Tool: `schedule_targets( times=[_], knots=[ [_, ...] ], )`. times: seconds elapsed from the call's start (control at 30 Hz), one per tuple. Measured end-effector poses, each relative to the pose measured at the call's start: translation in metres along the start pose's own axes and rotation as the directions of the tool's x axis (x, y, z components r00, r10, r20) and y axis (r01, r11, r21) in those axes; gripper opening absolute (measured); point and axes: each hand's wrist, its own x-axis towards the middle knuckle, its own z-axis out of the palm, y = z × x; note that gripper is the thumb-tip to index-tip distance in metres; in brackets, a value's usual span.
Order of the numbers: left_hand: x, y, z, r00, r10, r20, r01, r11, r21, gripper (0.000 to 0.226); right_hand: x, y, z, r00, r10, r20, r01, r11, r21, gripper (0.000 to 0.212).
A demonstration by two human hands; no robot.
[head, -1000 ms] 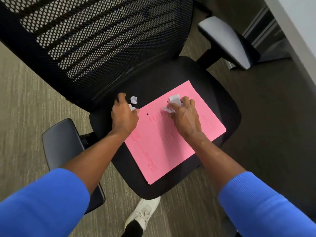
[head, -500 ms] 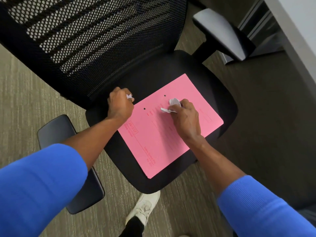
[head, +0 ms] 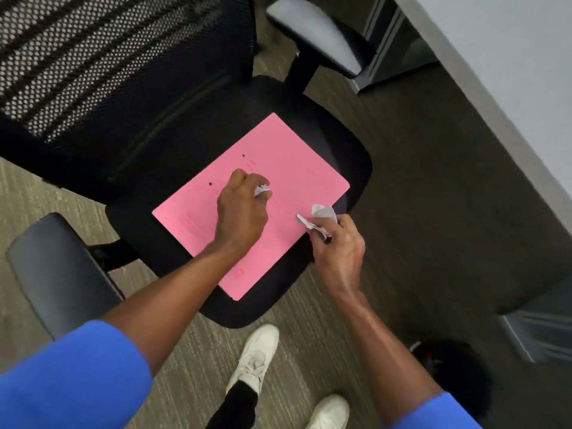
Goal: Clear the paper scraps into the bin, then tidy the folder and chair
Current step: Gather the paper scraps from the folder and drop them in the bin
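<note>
A pink folder (head: 288, 168) lies flat on the black seat of the office chair (head: 346, 144). My left hand (head: 241, 212) hovers over the folder's middle, fingers closed on a small white paper scrap (head: 261, 191). My right hand (head: 339, 246) is at the folder's right edge, near the seat's front corner, and grips crumpled white paper scraps (head: 318, 216) that stick out past its fingers. No loose scraps show on the seat or folder. No bin is in view.
The mesh backrest (head: 108, 63) fills the upper left. Armrests stand at the lower left (head: 58, 274) and top (head: 322, 35). A grey desk (head: 501, 72) runs down the right side, with its leg (head: 538, 332) at lower right. My white shoes (head: 257, 357) stand on carpet below the seat.
Both hands moved right and toward me with scraps in them. The left hand picked up the scraps by the folder's left corner and now sits over the folder's middle. The view shifted right.
</note>
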Motion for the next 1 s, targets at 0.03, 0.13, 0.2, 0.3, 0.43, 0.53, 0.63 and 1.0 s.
schedule_targets(
  times=[0.03, 0.13, 0.2, 0.3, 0.43, 0.53, 0.63, 1.0],
  knots=[
    [-0.009, 0.009, 0.010, 0.999, 0.034, 0.025, -0.034, 0.999, -0.006, 0.018, -0.009, 0.009, -0.009, 0.999, 0.042, -0.017, -0.042, 0.999, 0.006, 0.022],
    [-0.039, 0.037, 0.040, 0.986, 0.122, 0.114, -0.119, 0.992, -0.032, 0.017, -0.039, 0.043, -0.034, 0.981, 0.191, -0.042, -0.191, 0.981, 0.023, 0.024],
    [-0.061, 0.054, 0.061, 0.965, 0.164, 0.204, -0.157, 0.986, -0.048, 0.016, -0.060, 0.070, -0.050, 0.958, 0.283, -0.041, -0.282, 0.959, 0.011, 0.025],
    [-0.097, 0.073, 0.095, 0.913, 0.212, 0.350, -0.206, 0.977, -0.053, 0.017, -0.092, 0.114, -0.075, 0.917, 0.399, -0.019, -0.399, 0.917, 0.006, 0.028],
    [-0.146, 0.096, 0.145, 0.844, 0.200, 0.497, -0.206, 0.978, -0.042, 0.021, -0.132, 0.170, -0.105, 0.840, 0.540, -0.042, -0.540, 0.842, 0.028, 0.029],
    [-0.184, 0.114, 0.183, 0.798, 0.155, 0.582, -0.179, 0.984, -0.016, 0.023, -0.157, 0.213, -0.126, 0.757, 0.652, -0.051, -0.647, 0.758, 0.079, 0.027],
    [-0.223, 0.130, 0.221, 0.748, 0.062, 0.661, -0.080, 0.997, -0.004, 0.020, -0.179, 0.255, -0.142, 0.677, 0.731, -0.081, -0.714, 0.680, 0.169, 0.022],
    [-0.341, 0.180, 0.377, 0.554, -0.063, 0.830, 0.107, 0.994, 0.004, 0.031, -0.235, 0.411, -0.178, 0.521, 0.841, -0.146, -0.816, 0.541, 0.205, 0.015]
  ],
)
